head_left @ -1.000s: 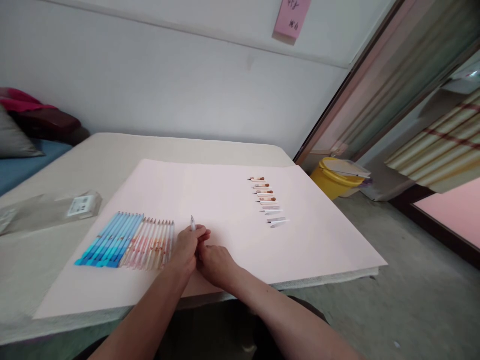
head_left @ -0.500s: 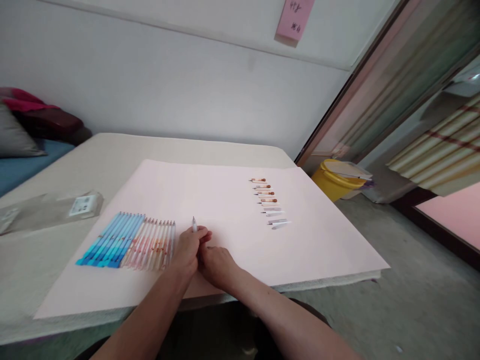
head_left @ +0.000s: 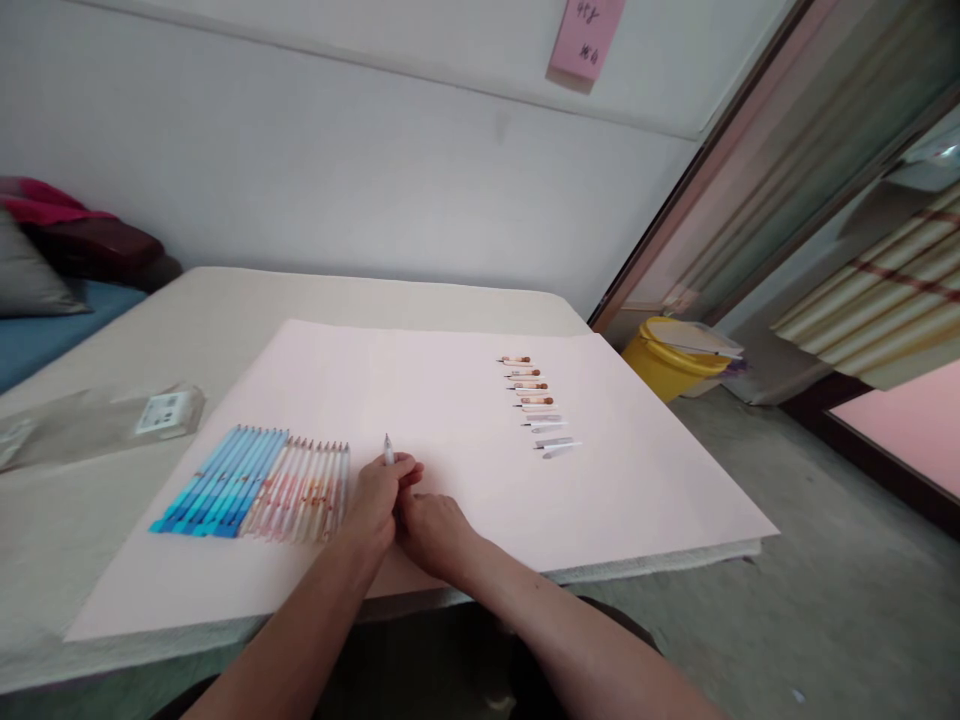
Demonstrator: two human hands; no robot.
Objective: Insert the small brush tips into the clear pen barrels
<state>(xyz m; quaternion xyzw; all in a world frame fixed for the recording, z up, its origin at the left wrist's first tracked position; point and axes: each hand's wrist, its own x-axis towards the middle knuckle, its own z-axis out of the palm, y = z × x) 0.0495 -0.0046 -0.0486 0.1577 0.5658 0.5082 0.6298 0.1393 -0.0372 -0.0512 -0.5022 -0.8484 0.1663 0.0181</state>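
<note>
My left hand (head_left: 381, 490) is closed round a pen (head_left: 388, 449), whose pale pointed tip sticks up above the fingers. Just below it, my right hand (head_left: 433, 530) is curled with its fingers folded inward against the left hand; whatever they grip is hidden. Left of my hands lie a row of blue pens (head_left: 225, 480) and, beside it, a row of pinkish-white pens (head_left: 300, 490). To the right, several pen parts with thin dark-tipped refills (head_left: 534, 402) lie in a column; the nearest two (head_left: 555, 445) look white or clear.
Pink paper (head_left: 420, 380) covers much of the pale table (head_left: 375, 292). A clear plastic bag (head_left: 90, 425) with a white label lies at the left. On the floor to the right stands a yellow bin (head_left: 667, 365). A white wall (head_left: 337, 170) rises behind.
Both hands hold nearly the same pose and place. The view has shifted very slightly; the pens and parts lie as before.
</note>
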